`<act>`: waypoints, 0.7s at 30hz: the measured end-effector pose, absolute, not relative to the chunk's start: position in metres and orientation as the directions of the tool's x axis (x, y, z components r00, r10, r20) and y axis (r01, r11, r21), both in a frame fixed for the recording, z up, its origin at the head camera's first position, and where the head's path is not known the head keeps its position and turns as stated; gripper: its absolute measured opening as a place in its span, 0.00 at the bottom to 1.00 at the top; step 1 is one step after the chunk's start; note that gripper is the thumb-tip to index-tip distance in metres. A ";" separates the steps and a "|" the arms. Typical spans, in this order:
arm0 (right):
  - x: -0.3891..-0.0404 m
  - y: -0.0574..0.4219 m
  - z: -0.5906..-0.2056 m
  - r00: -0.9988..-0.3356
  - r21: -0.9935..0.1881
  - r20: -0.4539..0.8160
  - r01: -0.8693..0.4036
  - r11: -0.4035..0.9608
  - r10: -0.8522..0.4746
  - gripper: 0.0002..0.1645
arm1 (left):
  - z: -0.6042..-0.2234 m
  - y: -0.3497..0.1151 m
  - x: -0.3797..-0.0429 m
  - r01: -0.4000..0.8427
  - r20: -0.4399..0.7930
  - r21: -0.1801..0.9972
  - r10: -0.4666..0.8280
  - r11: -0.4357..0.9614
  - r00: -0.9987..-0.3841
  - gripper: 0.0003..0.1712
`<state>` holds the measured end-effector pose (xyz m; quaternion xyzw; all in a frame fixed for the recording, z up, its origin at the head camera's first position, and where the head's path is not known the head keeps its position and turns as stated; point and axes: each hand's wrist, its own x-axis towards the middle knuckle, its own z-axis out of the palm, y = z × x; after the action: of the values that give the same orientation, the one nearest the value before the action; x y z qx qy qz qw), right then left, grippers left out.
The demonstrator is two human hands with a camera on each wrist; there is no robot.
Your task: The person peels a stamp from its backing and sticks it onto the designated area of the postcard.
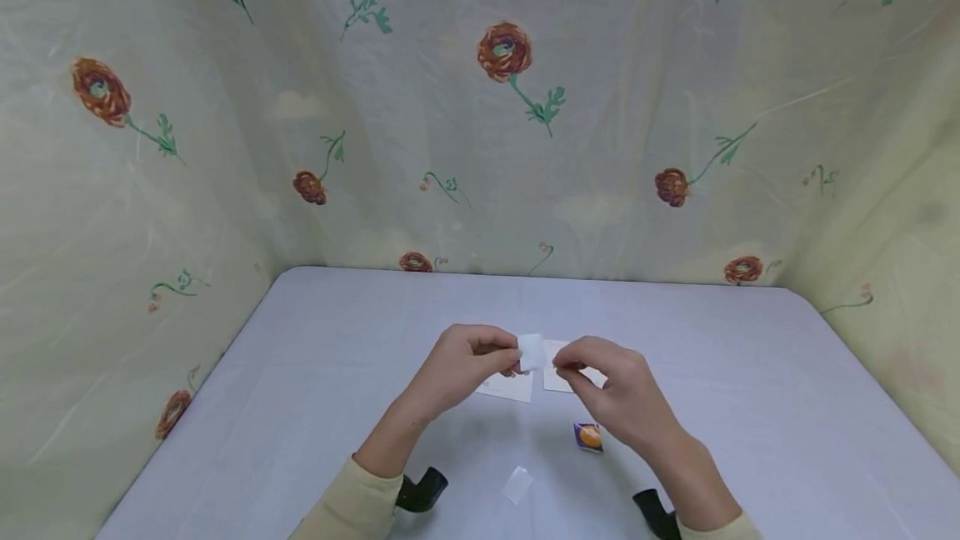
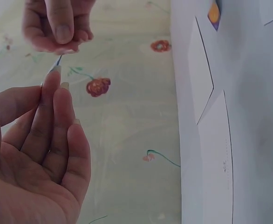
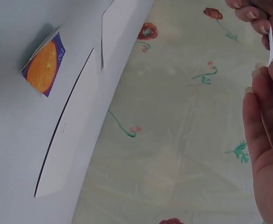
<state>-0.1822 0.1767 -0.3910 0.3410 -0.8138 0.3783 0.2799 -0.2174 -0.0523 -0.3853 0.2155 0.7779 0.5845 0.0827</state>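
The left hand (image 1: 463, 367) pinches a small white piece (image 1: 531, 352) between thumb and index finger, holding it raised above the surface (image 1: 360, 315); its other fingers bend loosely. Facing it, the right hand (image 1: 613, 380) has thumb and fingers drawn together, their tips close by the piece's right edge (whether they have hold of it, I cannot tell).

Beyond and below the hands lie two white cards, a left card (image 1: 513, 387) with small print on it and a right card (image 1: 552, 383) partly hidden by the right hand. Nearer the person is a purple-and-orange sachet (image 1: 588, 437), and nearer again a small pale scrap (image 1: 517, 486). A flowered curtain (image 1: 600, 123) hangs behind the surface.
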 end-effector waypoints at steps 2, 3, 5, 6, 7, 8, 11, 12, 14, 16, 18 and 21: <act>-0.183 0.176 -0.391 -0.589 -0.399 0.732 -0.778 0.485 -0.342 0.22 | -0.384 -0.052 -0.217 0.234 0.119 0.946 0.433 0.225 -0.894 0.08; -0.183 0.176 -0.391 -0.577 -0.386 0.742 -0.784 0.486 -0.342 0.22 | -0.384 -0.051 -0.216 0.234 0.118 0.947 0.435 0.222 -0.893 0.08; -0.184 0.176 -0.393 -0.553 -0.360 0.759 -0.797 0.486 -0.345 0.22 | -0.383 -0.051 -0.216 0.230 0.116 0.949 0.440 0.215 -0.890 0.08; -0.185 0.175 -0.393 -0.542 -0.350 0.766 -0.803 0.483 -0.346 0.21 | -0.382 -0.051 -0.215 0.226 0.113 0.951 0.443 0.213 -0.889 0.08; -0.185 0.175 -0.394 -0.533 -0.340 0.771 -0.808 0.482 -0.348 0.21 | -0.381 -0.050 -0.215 0.223 0.110 0.952 0.446 0.209 -0.888 0.08; -0.186 0.175 -0.394 -0.523 -0.329 0.777 -0.812 0.482 -0.350 0.21 | -0.381 -0.050 -0.214 0.219 0.108 0.954 0.450 0.203 -0.886 0.08; -0.186 0.175 -0.395 -0.517 -0.325 0.779 -0.817 0.476 -0.355 0.19 | -0.379 -0.050 -0.214 0.207 0.101 0.961 0.462 0.184 -0.881 0.09; -0.186 0.175 -0.395 -0.521 -0.328 0.776 -0.815 0.478 -0.355 0.19 | -0.379 -0.050 -0.213 0.205 0.100 0.962 0.464 0.180 -0.880 0.09; -0.186 0.175 -0.395 -0.524 -0.331 0.774 -0.813 0.479 -0.356 0.18 | -0.379 -0.050 -0.213 0.202 0.099 0.963 0.466 0.177 -0.879 0.09; -0.186 0.175 -0.395 -0.531 -0.337 0.769 -0.809 0.481 -0.356 0.17 | -0.379 -0.050 -0.213 0.202 0.097 0.963 0.464 0.181 -0.880 0.09; -0.186 0.175 -0.395 -0.526 -0.327 0.772 -0.811 0.485 -0.357 0.17 | -0.379 -0.050 -0.213 0.199 0.093 0.962 0.462 0.186 -0.882 0.09; -0.185 0.176 -0.395 -0.533 -0.330 0.766 -0.806 0.492 -0.359 0.17 | -0.379 -0.050 -0.213 0.190 0.078 0.961 0.461 0.203 -0.884 0.10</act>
<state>-0.1848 0.1755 -0.3948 0.3629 -0.8027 0.3496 0.3192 -0.2126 -0.0503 -0.3787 0.2123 0.7671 0.5946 0.1138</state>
